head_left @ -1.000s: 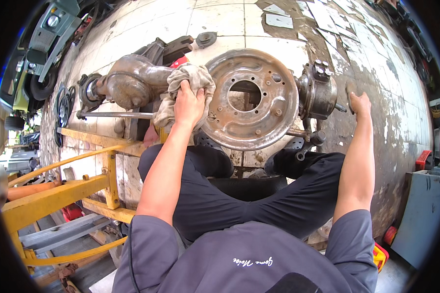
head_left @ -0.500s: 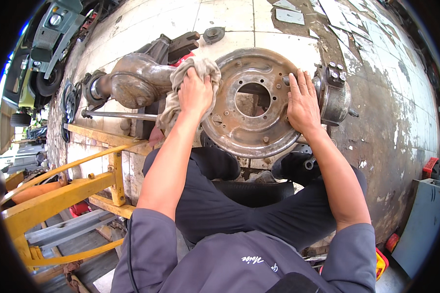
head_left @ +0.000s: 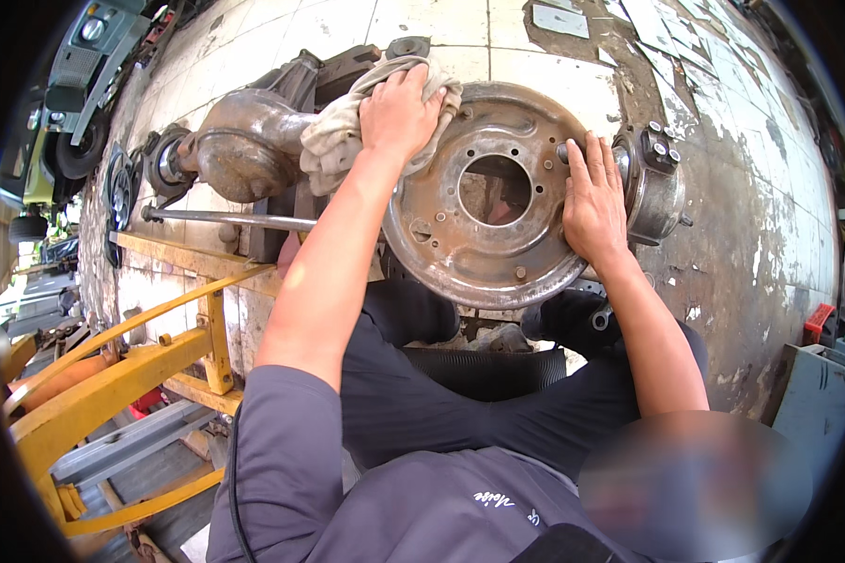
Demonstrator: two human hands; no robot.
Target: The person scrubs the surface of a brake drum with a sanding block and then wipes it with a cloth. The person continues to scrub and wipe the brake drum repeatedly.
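A round, rust-brown brake backing plate (head_left: 441, 246) with a large central hole and several bolt holes stands tilted in front of my knees. My left hand (head_left: 399, 117) is closed on a crumpled grey-beige rag (head_left: 333, 141), pressed against the plate's upper left rim. On the right side of the plate lies my right hand (head_left: 595, 211), flat, with its fingers stretched out toward a short stud. Just right of that hand is a metal hub-like part (head_left: 655, 192). Left of the rag sits a worn axle housing (head_left: 244, 145) with a rounded bulge.
A thin metal rod (head_left: 235, 220) runs below the housing. The yellow metal frame (head_left: 113, 385) fills the lower left. Broken tiles (head_left: 560, 21) lie at the far right, and a grey-blue cabinet (head_left: 812, 413) stands at the right edge. Parked vehicles (head_left: 84, 94) show at the far left.
My left hand has moved the rag up and to the right along the plate's rim. My right hand stays flat on the plate. The whole view has shifted slightly.
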